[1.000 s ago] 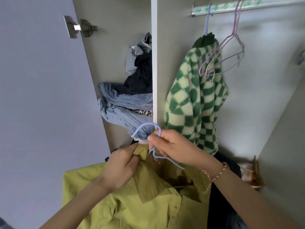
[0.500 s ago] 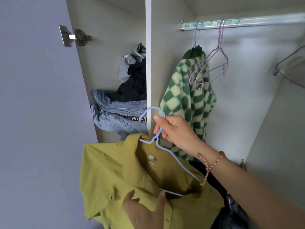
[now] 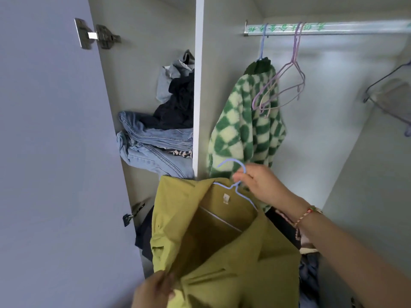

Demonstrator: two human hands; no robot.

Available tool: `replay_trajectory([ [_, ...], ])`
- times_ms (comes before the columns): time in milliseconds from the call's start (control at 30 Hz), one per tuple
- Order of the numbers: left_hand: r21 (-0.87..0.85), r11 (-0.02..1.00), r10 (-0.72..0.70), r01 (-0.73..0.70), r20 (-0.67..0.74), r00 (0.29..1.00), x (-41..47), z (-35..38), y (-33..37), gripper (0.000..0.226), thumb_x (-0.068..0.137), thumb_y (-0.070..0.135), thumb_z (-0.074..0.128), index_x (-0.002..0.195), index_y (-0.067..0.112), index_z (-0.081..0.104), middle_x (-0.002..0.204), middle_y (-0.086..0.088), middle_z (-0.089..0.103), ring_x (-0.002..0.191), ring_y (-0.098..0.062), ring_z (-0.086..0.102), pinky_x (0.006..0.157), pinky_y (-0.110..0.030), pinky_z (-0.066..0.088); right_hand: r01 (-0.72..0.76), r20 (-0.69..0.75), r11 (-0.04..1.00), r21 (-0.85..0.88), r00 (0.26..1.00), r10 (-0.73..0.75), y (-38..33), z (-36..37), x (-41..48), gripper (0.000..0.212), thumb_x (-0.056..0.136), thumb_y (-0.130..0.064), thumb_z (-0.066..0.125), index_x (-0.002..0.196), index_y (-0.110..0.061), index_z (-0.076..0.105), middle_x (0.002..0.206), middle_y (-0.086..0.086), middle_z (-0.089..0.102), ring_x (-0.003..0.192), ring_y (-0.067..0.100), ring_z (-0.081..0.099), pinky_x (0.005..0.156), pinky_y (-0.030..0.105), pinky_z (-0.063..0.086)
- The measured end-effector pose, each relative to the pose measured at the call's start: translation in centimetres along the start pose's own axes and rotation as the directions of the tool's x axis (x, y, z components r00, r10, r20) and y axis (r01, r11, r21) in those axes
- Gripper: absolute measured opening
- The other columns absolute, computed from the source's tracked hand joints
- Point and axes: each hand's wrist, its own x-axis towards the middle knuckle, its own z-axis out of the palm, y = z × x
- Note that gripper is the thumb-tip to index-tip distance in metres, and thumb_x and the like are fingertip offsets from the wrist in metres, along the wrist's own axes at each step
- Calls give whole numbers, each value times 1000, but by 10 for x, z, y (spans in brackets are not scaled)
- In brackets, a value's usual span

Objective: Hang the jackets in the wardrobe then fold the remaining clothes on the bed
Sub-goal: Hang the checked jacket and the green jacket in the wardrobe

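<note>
An olive-yellow jacket (image 3: 224,252) hangs on a light blue wire hanger (image 3: 235,174) in front of the open wardrobe. My right hand (image 3: 260,183) is shut on the hanger just below its hook. Lower down, my left hand (image 3: 153,292) pinches the jacket's front edge near the bottom of the frame. A green and cream checked fleece jacket (image 3: 244,134) hangs from the rail (image 3: 333,28) on another blue hanger. The yellow jacket sits well below the rail.
Two empty lilac hangers (image 3: 287,85) hang on the rail right of the fleece. A dark hanger (image 3: 387,94) is at far right. Jeans and dark clothes (image 3: 160,138) are piled on the left shelf. The wardrobe door (image 3: 55,152) stands open at left. Dark clothes (image 3: 307,270) lie on the wardrobe floor.
My right hand has lifted the hanger with the yellow jacket clear of the body. My left hand let go of the collar and slid down to the jacket's front edge.
</note>
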Motion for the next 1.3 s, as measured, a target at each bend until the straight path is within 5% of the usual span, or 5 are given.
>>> replay_trajectory([
  [334, 409, 850, 435, -331, -193, 879, 15, -24, 53, 49, 90, 49, 47, 127, 17, 49, 127, 1, 52, 118, -15, 47, 95, -28, 38, -74, 56, 959, 274, 997, 61, -44, -37, -13, 34, 98, -20, 44, 70, -12, 61, 61, -2, 49, 42, -2, 46, 47, 7, 34],
  [434, 439, 621, 769, -649, -184, 612, 8, -25, 120, 69, 86, 66, 33, 126, 13, 52, 124, 3, 55, 118, -17, 45, 100, -34, 35, -24, 53, 948, 318, 999, 7, -59, -44, -15, 35, 97, -21, 43, 67, -13, 59, 58, -1, 47, 40, -1, 43, 45, 9, 35],
  [801, -122, 575, 818, -809, 88, 568, 56, 8, 202, 19, 91, 25, 54, 73, 28, 49, 66, 19, 59, 65, 4, 53, 59, -8, 37, -251, 306, 956, 154, 932, 196, -3, -91, -83, 43, 73, -75, 51, 97, -40, 59, 90, -28, 63, 85, -7, 59, 75, 14, 46],
  [1134, -360, 587, 791, -725, 446, 419, 54, 101, 287, 6, 87, 24, 60, 88, 21, 66, 88, 12, 66, 85, 1, 57, 84, -24, 46, -305, 132, 332, 893, 881, 455, -10, -105, -156, 89, 27, -38, 95, 102, 4, 70, 105, 27, 67, 91, 32, 68, 66, 26, 56],
  [1301, -211, 560, 820, -801, 278, 501, 67, 70, 355, 73, 58, 19, 67, 128, 21, 48, 134, -1, 40, 125, -13, 34, 104, -25, 27, -249, 52, 299, 921, 840, 540, -30, -129, -154, 90, 9, -31, 95, 88, 5, 73, 97, 30, 67, 82, 36, 69, 57, 27, 56],
])
